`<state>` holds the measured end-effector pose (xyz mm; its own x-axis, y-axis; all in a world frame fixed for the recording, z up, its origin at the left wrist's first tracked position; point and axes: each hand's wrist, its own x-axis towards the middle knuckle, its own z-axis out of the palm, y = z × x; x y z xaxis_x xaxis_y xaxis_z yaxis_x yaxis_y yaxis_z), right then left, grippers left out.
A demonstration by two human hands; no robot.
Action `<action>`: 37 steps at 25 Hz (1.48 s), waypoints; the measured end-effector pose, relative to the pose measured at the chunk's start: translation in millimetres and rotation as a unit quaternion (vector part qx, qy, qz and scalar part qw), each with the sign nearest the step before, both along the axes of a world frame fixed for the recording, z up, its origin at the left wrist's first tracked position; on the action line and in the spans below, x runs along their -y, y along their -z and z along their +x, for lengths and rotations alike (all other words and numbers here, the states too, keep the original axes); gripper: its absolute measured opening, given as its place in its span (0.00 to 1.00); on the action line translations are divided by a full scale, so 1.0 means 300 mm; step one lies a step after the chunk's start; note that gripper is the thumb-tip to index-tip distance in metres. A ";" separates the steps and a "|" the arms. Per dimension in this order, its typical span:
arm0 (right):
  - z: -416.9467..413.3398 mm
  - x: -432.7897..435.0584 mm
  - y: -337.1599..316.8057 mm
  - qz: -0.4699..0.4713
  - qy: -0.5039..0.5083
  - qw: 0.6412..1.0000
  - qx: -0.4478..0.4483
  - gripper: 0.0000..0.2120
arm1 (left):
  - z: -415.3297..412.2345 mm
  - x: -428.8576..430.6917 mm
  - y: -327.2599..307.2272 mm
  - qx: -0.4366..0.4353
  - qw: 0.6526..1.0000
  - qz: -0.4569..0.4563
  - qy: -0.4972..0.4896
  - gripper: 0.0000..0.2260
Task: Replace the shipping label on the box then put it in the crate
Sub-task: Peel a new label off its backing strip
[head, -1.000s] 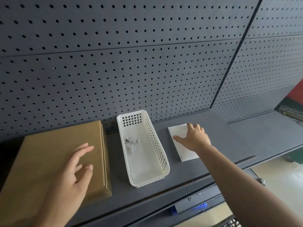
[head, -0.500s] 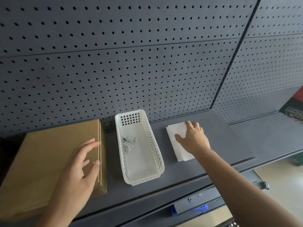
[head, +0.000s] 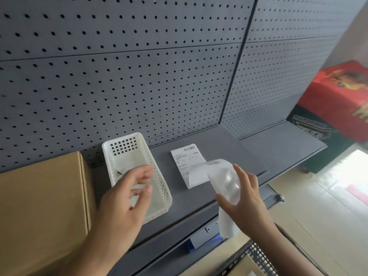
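Dark grey pegboard (head: 139, 76) backs a grey shelf (head: 199, 200) where a person works at relabelling a parcel. At far left the brown cardboard box (head: 39, 206) lies flat on the shelf, its top bare of any label. Just right of it sits a white perforated basket (head: 159, 180), something small and dark lying in it (too blurred to name). The left hand (head: 127, 198) hovers over the basket's near end, fingers spread and loosely curled, holding nothing. Further right a printed shipping label (head: 184, 158) lies flat on the shelf, barcode at its far edge. The right hand (head: 245, 198) holds a curling white label sheet (head: 223, 182) above the shelf's front edge, thumb pressed to its near side and fingers behind it. A red carton (head: 338, 100) stands at far right, beyond the shelf.
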<state>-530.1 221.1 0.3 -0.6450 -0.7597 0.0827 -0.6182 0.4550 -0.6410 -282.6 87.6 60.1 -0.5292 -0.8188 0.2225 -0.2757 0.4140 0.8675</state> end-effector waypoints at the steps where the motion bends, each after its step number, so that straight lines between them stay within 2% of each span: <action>1: 0.017 -0.041 0.011 0.000 0.006 1.000 0.008 0.44 | -0.028 -0.022 -0.002 -0.001 1.000 0.005 0.026 0.14; 4: 0.059 -0.135 0.050 0.026 0.023 0.999 0.023 0.47 | -0.095 -0.102 0.022 0.006 0.994 0.042 0.103 0.10; 6: 0.078 -0.180 0.064 0.015 0.032 0.999 0.030 0.48 | -0.133 -0.162 0.070 -0.002 0.984 0.109 0.139 0.08; 8: 0.097 -0.211 0.072 0.006 0.045 0.998 0.035 0.48 | -0.168 -0.209 0.140 0.005 0.967 0.199 0.159 0.13; 11: 0.131 -0.244 0.072 0.002 0.054 0.998 0.029 0.47 | -0.217 -0.238 0.226 0.039 0.943 0.279 0.175 0.24; 14: 0.157 -0.278 0.081 0.013 0.053 0.998 0.012 0.49 | -0.254 -0.254 0.269 0.005 0.896 0.399 0.194 0.28; 16: 0.167 -0.300 0.099 0.027 0.053 0.998 0.003 0.50 | -0.280 -0.277 0.291 -0.031 0.859 0.466 0.210 0.19; 18: 0.171 -0.322 0.127 0.034 0.043 0.998 0.003 0.51 | -0.296 -0.299 0.310 -0.045 0.862 0.463 0.203 0.08; 21: 0.154 -0.355 0.144 0.072 0.014 0.997 0.019 0.52 | -0.310 -0.318 0.343 -0.048 0.881 0.444 0.158 0.06; 23: 0.132 -0.367 0.133 0.095 -0.006 0.995 0.012 0.44 | -0.311 -0.320 0.362 -0.050 0.895 0.423 0.131 0.06; 26: 0.086 -0.350 0.099 0.072 0.000 0.996 -0.054 0.26 | -0.314 -0.322 0.370 -0.063 0.909 0.396 0.110 0.05; 28: 0.060 -0.315 0.075 0.055 -0.015 0.994 -0.093 0.18 | -0.318 -0.326 0.359 -0.067 0.915 0.383 0.105 0.06; 31: 0.033 -0.264 0.061 0.046 -0.101 0.982 -0.156 0.13 | -0.321 -0.337 0.347 -0.073 0.916 0.377 0.112 0.06; 34: 0.001 -0.224 0.061 0.057 -0.198 0.962 -0.177 0.12 | -0.324 -0.344 0.334 -0.075 0.923 0.356 0.126 0.07; 37: -0.028 -0.194 0.053 0.054 -0.233 0.951 -0.195 0.11 | -0.325 -0.336 0.330 -0.081 0.927 0.342 0.131 0.07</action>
